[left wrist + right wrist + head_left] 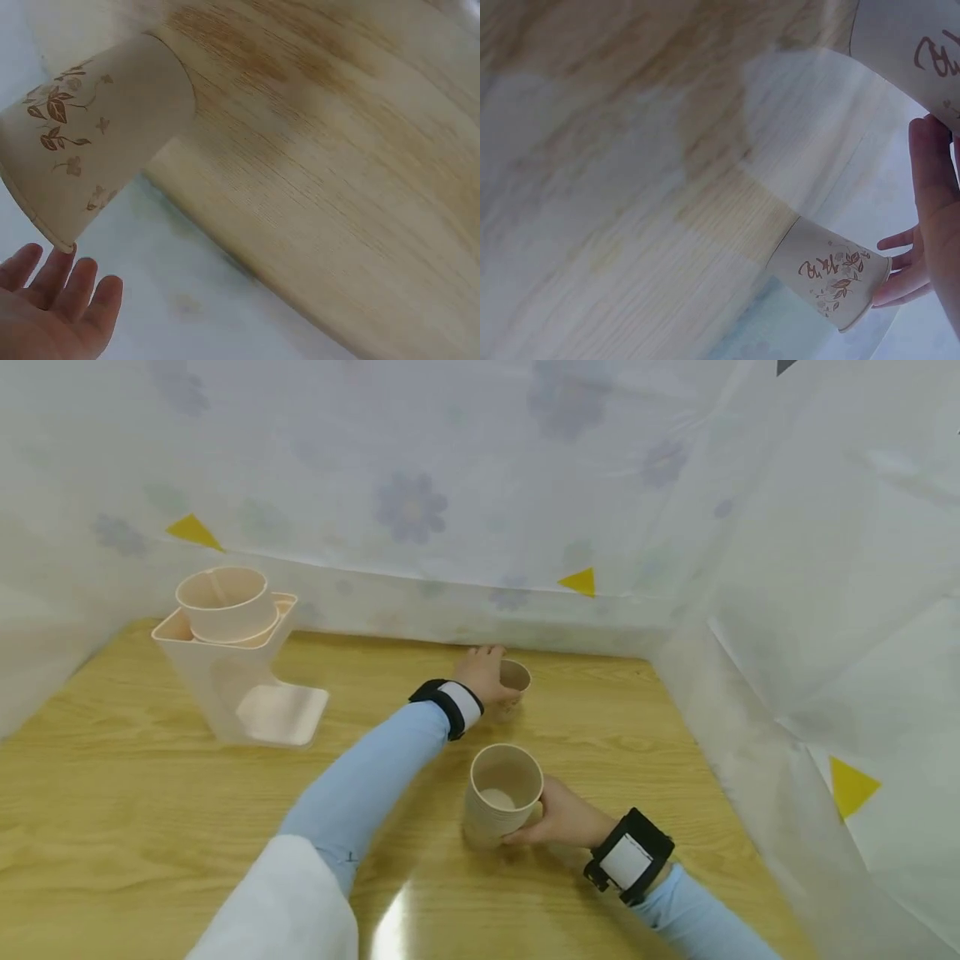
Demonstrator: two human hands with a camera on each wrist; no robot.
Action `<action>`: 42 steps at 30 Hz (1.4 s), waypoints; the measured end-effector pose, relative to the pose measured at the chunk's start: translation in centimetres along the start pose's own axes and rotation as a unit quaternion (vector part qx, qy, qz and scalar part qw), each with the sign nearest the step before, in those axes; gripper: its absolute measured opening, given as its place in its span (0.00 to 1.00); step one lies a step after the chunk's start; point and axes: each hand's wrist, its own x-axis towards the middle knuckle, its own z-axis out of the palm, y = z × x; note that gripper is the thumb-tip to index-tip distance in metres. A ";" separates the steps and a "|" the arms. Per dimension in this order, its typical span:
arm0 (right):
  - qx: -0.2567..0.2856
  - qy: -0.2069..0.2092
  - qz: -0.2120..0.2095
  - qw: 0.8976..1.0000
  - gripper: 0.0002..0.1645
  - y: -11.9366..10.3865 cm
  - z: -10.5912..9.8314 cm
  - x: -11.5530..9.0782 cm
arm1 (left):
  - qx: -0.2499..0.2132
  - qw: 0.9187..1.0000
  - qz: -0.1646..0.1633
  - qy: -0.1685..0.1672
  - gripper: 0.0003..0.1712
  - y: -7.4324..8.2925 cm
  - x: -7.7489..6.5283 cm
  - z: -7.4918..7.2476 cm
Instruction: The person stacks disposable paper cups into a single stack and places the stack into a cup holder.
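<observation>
A single paper cup [514,675] with brown leaf and flower print stands upright toward the back of the wooden table. My left hand [483,677] is at its rim, thumb in front and loosely extended fingers behind. In the left wrist view, the fingertips [82,270] lie right by the rim of this printed cup [112,127]. Nearer to me, a stack of paper cups [495,814] shows several ridges below its top rim. My right hand [566,814] holds it from the right, thumb across the front, the other fingers mostly hidden behind.
At the left of the table [390,893] stands a pale pink drip-coffee-maker-shaped stand [225,685] with a round cup-like part [232,622] on top. White flowered sheeting [480,485] walls the back and both sides, marked with yellow triangles [577,582].
</observation>
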 end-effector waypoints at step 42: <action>0.017 -0.051 0.030 0.998 0.41 0.5 -2.0 3.6 | -0.158 0.969 0.184 0.046 0.47 3.3 -15.8 -12.5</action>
